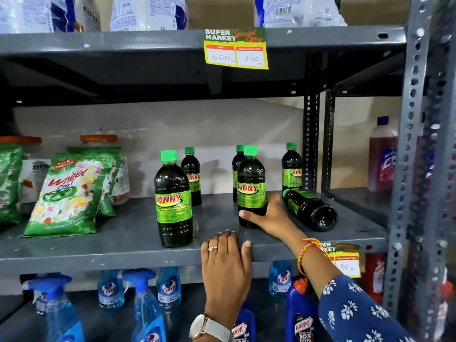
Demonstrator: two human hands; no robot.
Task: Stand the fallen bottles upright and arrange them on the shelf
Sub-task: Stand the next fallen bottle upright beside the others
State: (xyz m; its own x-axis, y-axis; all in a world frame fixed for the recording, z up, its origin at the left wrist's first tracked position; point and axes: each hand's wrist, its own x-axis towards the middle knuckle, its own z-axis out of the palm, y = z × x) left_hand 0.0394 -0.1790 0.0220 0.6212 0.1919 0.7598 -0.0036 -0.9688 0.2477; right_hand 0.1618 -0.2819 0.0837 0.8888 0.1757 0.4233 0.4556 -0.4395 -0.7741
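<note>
Several dark Sunny bottles with green caps and green labels are on the grey middle shelf (123,243). One stands at the front (174,201), one behind it (191,174). My right hand (269,215) wraps the base of an upright bottle (251,183), with another bottle (237,166) close behind that one. A further bottle (291,166) stands at the back right. One bottle (309,209) lies on its side at the right, cap pointing back-left, base toward me. My left hand (225,265) rests on the shelf's front edge, fingers curled over it.
Green Wheel detergent packs (71,193) and orange-lidded jars (98,141) fill the shelf's left. A perforated upright (311,141) bounds the right. Blue Colin sprays (145,299) and Harpic bottles (299,314) sit below. A yellow price tag (235,49) hangs above.
</note>
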